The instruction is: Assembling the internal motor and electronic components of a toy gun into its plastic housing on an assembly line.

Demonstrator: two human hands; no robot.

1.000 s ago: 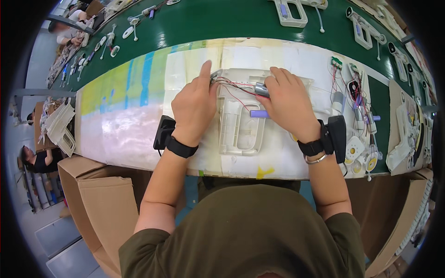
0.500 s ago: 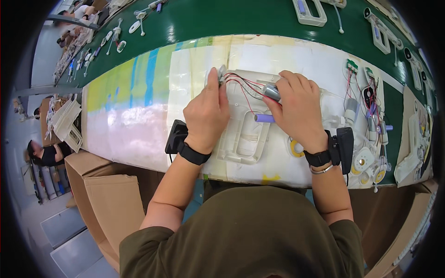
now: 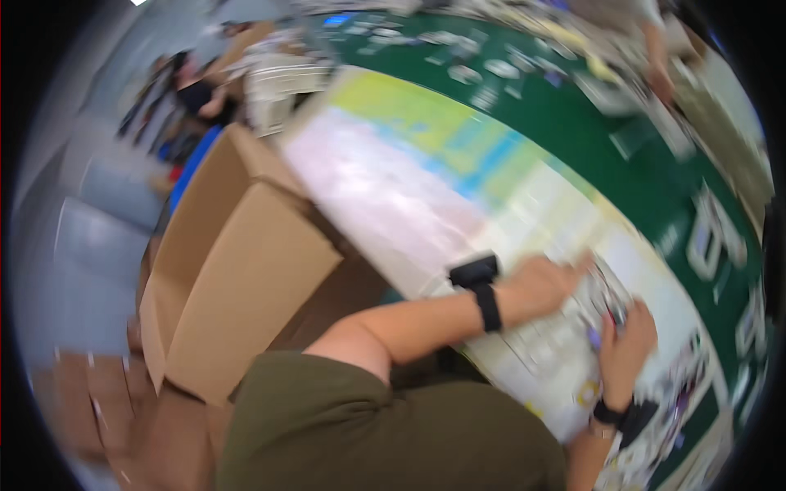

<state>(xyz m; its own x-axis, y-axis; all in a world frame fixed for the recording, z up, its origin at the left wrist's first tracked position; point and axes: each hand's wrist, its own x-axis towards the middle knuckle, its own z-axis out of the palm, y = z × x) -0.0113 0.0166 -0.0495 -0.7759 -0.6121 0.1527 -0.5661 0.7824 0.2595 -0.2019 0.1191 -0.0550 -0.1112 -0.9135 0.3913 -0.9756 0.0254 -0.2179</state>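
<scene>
Motion blurs the whole view. My left hand is bent with its fingers closed at the far end of the wires, around a small part I cannot make out. To its right, my right hand closes on a silver motor, of which little shows between the fingers. Thin wires run between the two hands. A purple battery cell shows beside my right fingers. Below the hands a translucent plastic housing lies on the covered worktop.
An open cardboard box stands left of the worktop. A roll of yellow tape and wired parts lie near my right arm. Across the green table, with its scattered parts, a co-worker's arm reaches in. Another person is at far left.
The view has swung to the left and blurred, so the worktop now sits at the right and more of the cardboard box shows. My hands remain close together over the housing.
</scene>
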